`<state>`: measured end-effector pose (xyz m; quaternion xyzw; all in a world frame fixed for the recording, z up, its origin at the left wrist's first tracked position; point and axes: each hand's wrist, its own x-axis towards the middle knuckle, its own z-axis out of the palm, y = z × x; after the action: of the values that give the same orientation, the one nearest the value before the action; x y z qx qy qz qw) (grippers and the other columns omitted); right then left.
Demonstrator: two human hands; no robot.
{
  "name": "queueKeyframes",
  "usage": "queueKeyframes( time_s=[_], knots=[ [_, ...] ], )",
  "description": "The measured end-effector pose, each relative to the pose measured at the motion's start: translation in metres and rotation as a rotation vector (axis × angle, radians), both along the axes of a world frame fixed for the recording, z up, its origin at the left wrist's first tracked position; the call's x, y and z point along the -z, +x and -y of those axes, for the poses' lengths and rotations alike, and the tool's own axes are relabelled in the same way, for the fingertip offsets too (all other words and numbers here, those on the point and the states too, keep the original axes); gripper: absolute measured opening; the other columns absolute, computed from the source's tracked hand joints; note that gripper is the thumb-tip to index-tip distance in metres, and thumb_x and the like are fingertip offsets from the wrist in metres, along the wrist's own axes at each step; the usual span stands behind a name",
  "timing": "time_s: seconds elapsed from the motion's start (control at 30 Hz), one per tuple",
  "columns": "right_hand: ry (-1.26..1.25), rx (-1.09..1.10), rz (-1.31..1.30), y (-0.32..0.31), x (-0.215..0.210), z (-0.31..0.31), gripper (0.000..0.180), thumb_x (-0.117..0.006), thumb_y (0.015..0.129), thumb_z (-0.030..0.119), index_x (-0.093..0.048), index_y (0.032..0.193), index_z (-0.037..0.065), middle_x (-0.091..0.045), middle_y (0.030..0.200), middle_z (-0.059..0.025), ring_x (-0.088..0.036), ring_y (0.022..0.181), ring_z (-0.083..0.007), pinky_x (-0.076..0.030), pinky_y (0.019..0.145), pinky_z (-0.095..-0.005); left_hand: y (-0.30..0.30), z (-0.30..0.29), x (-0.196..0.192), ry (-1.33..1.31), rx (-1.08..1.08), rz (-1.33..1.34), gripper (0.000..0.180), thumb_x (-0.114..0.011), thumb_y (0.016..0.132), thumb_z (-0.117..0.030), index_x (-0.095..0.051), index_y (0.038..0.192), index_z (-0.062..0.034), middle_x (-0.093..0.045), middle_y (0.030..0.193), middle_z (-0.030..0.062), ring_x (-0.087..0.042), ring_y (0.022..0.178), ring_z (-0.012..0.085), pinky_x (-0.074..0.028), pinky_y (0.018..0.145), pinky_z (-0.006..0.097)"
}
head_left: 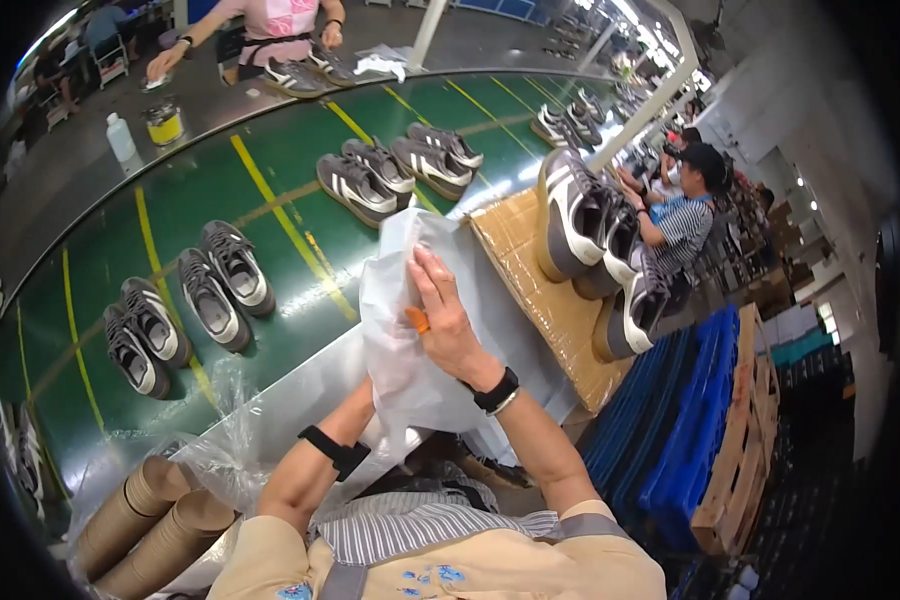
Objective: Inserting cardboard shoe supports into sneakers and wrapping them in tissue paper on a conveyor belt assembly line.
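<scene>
Up close, right hand (448, 322) flat on one white bag (410, 300), left hand hidden inside, four shoe pairs (190, 300) on belt (290, 190).

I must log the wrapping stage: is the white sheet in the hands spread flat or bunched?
Bunched. The white sheet stands crumpled upright; the right hand presses its side.

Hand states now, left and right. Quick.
Left hand: hidden behind the white tissue paper; cannot tell.
Right hand: open, fingers flat on the paper.
</scene>
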<state>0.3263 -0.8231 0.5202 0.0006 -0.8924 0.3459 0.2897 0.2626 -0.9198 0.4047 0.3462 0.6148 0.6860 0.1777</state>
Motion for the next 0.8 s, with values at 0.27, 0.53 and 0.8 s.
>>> queueKeyframes(
  time_s=[0.27,0.53,0.8],
  knots=[
    [-0.069,-0.29,0.326,-0.062,-0.083,-0.003,0.097,-0.078,0.064,0.012,-0.025,0.146,0.011,-0.037,0.136,-0.0226,-0.045,0.125,-0.0384,-0.036,0.106,-0.0402,-0.048,0.039,-0.07,0.288,0.139,0.519,0.052,-0.066,0.086,-0.025,-0.047,0.131,-0.0065,-0.06,0.115,0.0096,-0.056,0.11,0.0224,-0.045,0.091,0.036],
    [0.108,-0.045,-0.332,-0.096,-0.122,0.093,0.104,-0.088,0.056,0.009,-0.027,0.14,0.012,-0.039,0.129,-0.0174,-0.044,0.118,-0.035,-0.039,0.098,-0.0442,0.029,0.113,-0.081,0.598,0.325,0.954,0.051,-0.059,0.092,-0.033,-0.047,0.133,-0.0047,-0.056,0.127,0.0086,-0.048,0.124,0.0228,-0.04,0.101,0.038],
    [-0.397,-0.108,-0.491,-0.075,-0.099,0.175,0.116,-0.09,0.063,0.016,-0.008,0.145,0.009,-0.028,0.138,-0.0144,-0.043,0.122,-0.0256,-0.042,0.1,-0.0379,-0.075,0.193,-0.167,0.614,0.033,0.904,0.045,-0.062,0.09,-0.014,-0.047,0.132,-0.005,-0.056,0.127,0.0096,-0.056,0.115,0.0233,-0.047,0.097,0.039]
  ],
)
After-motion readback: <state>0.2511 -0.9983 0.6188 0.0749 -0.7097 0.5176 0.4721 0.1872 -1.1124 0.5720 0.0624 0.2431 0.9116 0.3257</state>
